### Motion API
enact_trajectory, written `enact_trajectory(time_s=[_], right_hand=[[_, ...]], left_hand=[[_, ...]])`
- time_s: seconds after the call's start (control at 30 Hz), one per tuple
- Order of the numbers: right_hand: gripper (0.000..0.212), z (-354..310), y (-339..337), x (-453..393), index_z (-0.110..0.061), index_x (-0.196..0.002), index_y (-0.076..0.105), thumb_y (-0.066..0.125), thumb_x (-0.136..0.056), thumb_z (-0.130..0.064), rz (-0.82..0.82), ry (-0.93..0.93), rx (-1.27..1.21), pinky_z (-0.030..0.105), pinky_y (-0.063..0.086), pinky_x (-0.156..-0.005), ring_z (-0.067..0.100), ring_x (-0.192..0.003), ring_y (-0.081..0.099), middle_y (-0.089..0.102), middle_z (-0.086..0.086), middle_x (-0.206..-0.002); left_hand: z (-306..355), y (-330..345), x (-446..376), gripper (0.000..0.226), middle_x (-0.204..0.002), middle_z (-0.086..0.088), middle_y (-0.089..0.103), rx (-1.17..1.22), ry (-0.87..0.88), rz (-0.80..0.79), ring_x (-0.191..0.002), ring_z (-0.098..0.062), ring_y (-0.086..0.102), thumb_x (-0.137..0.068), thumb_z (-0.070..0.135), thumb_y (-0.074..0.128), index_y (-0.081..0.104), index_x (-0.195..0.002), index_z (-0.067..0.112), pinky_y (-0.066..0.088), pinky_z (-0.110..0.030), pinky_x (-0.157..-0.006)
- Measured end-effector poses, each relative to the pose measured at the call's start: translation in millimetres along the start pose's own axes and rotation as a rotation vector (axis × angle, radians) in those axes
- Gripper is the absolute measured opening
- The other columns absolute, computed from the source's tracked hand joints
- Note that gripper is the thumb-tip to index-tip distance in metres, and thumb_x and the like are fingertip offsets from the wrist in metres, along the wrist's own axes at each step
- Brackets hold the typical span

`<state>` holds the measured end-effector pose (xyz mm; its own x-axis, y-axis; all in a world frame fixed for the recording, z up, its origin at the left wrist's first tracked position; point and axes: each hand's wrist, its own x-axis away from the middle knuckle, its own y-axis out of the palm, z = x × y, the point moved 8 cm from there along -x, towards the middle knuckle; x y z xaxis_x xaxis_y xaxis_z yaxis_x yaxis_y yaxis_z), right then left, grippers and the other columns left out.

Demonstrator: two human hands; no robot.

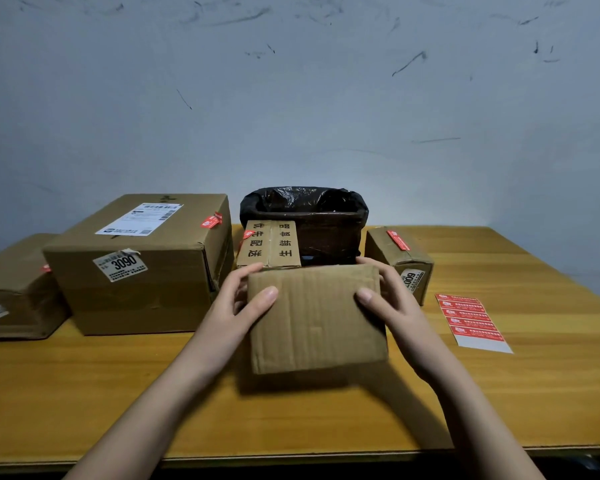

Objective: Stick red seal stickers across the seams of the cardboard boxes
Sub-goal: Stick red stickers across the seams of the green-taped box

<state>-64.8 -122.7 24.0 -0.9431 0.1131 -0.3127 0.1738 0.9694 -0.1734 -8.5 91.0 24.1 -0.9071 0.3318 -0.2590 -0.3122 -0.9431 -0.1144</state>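
Note:
A small plain cardboard box [316, 320] is held above the wooden table [153, 393], its blank face toward me. My left hand [238, 303] grips its left edge and my right hand [392, 306] grips its right edge, thumbs on the near face. A sheet of red seal stickers [470, 318] lies on the table to the right. A large box [139, 265] at left carries a red sticker [211, 220] on its top right edge. A box with printed characters [269, 249] and a small box [400, 258] at right also bear red stickers.
A bin lined with a black bag [309, 220] stands behind the held box. Another carton [14, 289] sits at the far left, partly out of frame. A scuffed grey wall runs behind the table. The table's front edge is near me.

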Motion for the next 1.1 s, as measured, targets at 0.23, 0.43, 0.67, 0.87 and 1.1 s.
enact_trajectory(time_s=[0.23, 0.43, 0.67, 0.87, 1.1], right_hand=[[0.058, -1, -5, -4, -0.029, -0.123, 0.054, 0.056, -0.075, -0.06, 0.041, 0.056, -0.033, 0.026, 0.047, -0.091, 0.006, -0.116, 0.058, 0.062, -0.011, -0.122], [0.088, -10, 4, 0, -0.049, -0.136, 0.032, 0.063, -0.057, -0.072, -0.026, 0.01, -0.065, 0.01, 0.046, -0.088, -0.012, -0.12, 0.047, 0.042, -0.036, -0.13], [0.112, -18, 7, 7, -0.054, -0.14, 0.024, 0.064, -0.041, -0.09, -0.119, -0.057, 0.0, 0.037, 0.035, -0.112, -0.003, -0.137, 0.034, 0.031, -0.026, -0.148], [0.11, -22, 10, 11, -0.051, -0.144, 0.02, 0.071, -0.051, -0.08, -0.14, -0.1, 0.117, 0.039, 0.032, -0.115, -0.003, -0.138, 0.031, 0.031, -0.017, -0.151], [0.127, -19, 1, 3, -0.039, -0.147, 0.022, 0.065, -0.039, -0.089, -0.01, -0.042, 0.024, 0.009, 0.045, -0.089, -0.019, -0.114, 0.047, 0.041, -0.021, -0.138]], left_hand=[[-7, 2, -1, 0.069, -0.118, 0.001, 0.061, 0.098, -0.124, -0.013, -0.109, -0.012, 0.06, -0.07, 0.047, 0.072, 0.047, -0.13, 0.026, 0.046, -0.02, -0.08], [-16, -3, -1, 0.079, -0.115, 0.007, 0.063, 0.093, -0.269, 0.015, -0.099, -0.013, 0.058, -0.051, 0.073, 0.061, 0.056, -0.119, 0.034, 0.04, -0.027, -0.061], [-22, 3, -2, 0.055, -0.111, -0.002, 0.071, 0.187, -0.388, -0.063, -0.101, -0.018, 0.066, -0.073, 0.057, 0.056, 0.06, -0.117, 0.025, 0.054, -0.029, -0.078], [-27, -3, -1, 0.063, -0.12, 0.001, 0.067, 0.13, -0.444, -0.124, -0.118, -0.021, 0.057, -0.07, 0.062, 0.054, 0.055, -0.125, 0.032, 0.037, -0.042, -0.109], [-13, -6, 0, 0.063, -0.117, 0.004, 0.067, 0.005, -0.369, -0.175, -0.099, -0.012, 0.066, -0.068, 0.081, 0.043, 0.05, -0.119, 0.045, 0.055, -0.028, -0.08]])
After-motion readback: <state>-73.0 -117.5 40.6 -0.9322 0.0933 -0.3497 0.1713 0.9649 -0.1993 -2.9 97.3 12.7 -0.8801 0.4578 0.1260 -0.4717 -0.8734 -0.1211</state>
